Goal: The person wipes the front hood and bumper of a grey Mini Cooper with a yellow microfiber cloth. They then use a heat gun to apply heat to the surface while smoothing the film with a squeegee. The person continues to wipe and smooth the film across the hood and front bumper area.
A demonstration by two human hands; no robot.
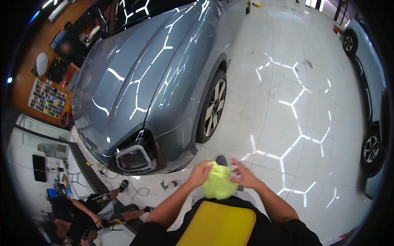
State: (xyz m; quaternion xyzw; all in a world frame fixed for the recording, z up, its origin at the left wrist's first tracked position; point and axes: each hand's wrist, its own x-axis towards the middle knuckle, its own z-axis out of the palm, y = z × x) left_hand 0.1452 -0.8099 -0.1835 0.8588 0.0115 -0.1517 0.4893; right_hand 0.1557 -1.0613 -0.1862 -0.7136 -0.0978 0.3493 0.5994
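1. Left of our hands stands a glossy grey-blue car, front corner nearest.
2. Our left hand grips the upper left edge of a soft lime-green cloth, forearm slanting up and inward.
3. The cloth hangs bunched between both hands, without a clear long axis.
4. Our right hand sits just right of it, fingers spread; we cannot tell whether its thumb touches.

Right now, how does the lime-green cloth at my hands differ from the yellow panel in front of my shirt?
The cloth is lime green, while the panel is a deeper yellow. The cloth is bunched and soft-looking; the panel looks flat and smooth, with rounded corners. Your left hand grips the cloth, whereas neither hand touches the panel. Both are brightly coloured.
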